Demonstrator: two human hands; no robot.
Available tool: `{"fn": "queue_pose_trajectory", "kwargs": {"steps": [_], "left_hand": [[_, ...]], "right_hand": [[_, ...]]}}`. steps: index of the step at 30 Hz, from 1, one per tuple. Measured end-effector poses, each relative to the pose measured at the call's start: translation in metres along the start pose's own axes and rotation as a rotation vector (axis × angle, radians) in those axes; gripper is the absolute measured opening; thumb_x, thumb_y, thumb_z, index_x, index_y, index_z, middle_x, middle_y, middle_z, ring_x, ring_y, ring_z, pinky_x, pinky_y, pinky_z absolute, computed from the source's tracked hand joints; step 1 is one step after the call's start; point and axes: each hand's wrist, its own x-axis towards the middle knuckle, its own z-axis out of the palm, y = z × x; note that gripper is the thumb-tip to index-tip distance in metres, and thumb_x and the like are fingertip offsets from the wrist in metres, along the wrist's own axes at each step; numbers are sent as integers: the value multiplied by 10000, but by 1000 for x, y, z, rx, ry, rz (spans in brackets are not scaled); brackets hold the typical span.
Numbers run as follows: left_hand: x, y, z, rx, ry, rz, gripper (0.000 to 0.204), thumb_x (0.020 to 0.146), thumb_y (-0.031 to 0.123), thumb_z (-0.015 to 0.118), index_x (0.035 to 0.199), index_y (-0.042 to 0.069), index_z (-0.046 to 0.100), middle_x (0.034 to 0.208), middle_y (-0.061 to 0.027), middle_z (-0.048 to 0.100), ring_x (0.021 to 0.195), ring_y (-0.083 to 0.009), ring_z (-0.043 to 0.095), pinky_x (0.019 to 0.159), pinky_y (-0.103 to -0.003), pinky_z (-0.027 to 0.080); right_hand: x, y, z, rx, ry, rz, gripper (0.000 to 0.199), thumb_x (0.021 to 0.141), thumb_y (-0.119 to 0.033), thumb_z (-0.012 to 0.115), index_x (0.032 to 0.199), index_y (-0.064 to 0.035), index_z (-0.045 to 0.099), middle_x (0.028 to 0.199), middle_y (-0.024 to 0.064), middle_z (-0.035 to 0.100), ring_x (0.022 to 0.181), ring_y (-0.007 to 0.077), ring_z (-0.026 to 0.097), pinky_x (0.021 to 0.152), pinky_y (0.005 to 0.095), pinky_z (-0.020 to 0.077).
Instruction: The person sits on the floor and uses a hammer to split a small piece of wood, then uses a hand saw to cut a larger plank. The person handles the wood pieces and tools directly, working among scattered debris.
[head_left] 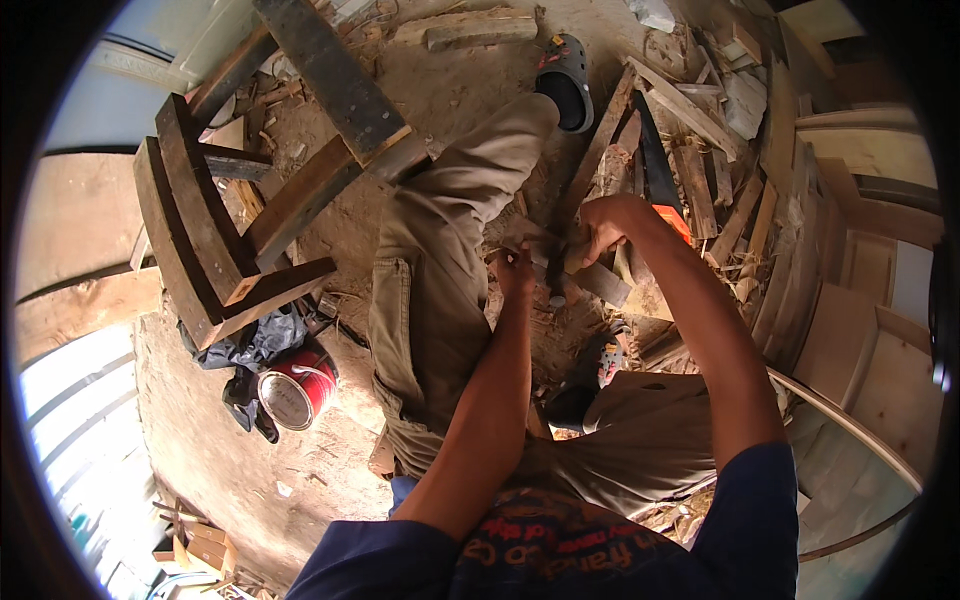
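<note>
Between my knees, my right hand is wrapped round the handle of what looks like a hammer. Its dark head ends in a round face pointing toward me. Left of it, my left hand is closed with the fingertips pinched together; whatever they hold is too small to make out. Both hands are over a short piece of wood, whose pale end sticks out below my right hand. Another flat wood piece lies just beyond my left fingers, and shadow hides where the pieces meet.
A dark wooden frame stands at the left, beside a red paint can and black plastic. Scrap wood heaps up at the right, with an orange object near my forearm. Wooden panels line the far right.
</note>
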Motion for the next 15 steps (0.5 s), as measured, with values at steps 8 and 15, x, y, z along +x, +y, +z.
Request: {"fn": "queue_pose_trajectory", "kwargs": {"steps": [8,15], "left_hand": [[12,-10,2,-10,2,-198,499,959,358,650,1295,24,494,1073,-156,612,900,-180,625,666,-385,489],[2,2,-2,185,-45,-85,416,955,347,642,1213,43,525,1019,-180,634,952,-285,637,753,-456,482]], "right_hand": [[0,-15,-20,22,-92,51,539,748,-574,804,709,-48,690,638,31,627,558,160,565,511,331,461],[-16,-6,-32,-6,67,118,524,747,-551,812,751,-36,716,688,45,658,589,179,599,530,336,482]]}}
